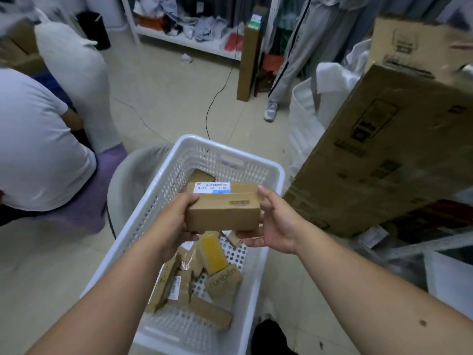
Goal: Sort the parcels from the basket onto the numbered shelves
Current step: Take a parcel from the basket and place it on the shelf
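1. Both hands share the grip on a small brown cardboard parcel (222, 212): the left hand (171, 221) clasps its left end with the thumb on top, and the right hand (275, 221) holds the right end with fingers curled beneath and the thumb at the upper corner.
2. That parcel hangs above the middle of the white plastic basket (277, 175), clear of its rim on every side; a barcode shows on its upper face.
3. Just behind it, touching or nearly so, sits a second brown box with a white and blue label (212, 187); whether this one is also carried or rests in the basket cannot be told.
4. Lower in the basket lie more parcels: a yellow packet (213, 253), a brown pouch printed "runben" (225, 284), and several flat brown cartons (179, 285) stacked askew. The held parcel hides what lies under it.
5. To the right, a large tilted cardboard carton (384, 155) leans close to the basket's far right corner, narrowing the room there.
6. To the left, a person in a white shirt (38, 149) bends over a full white sack (74, 80), near the basket's left side; a grey fabric bin (133, 175) presses against the basket wall.
7. Ahead, open tiled floor (166, 93) runs to a white shelf (179, 39) heaped with blurred goods; a black cable (217, 96) trails across it.
8. No shelf numbers can be read; the far edges are smeared by blur.
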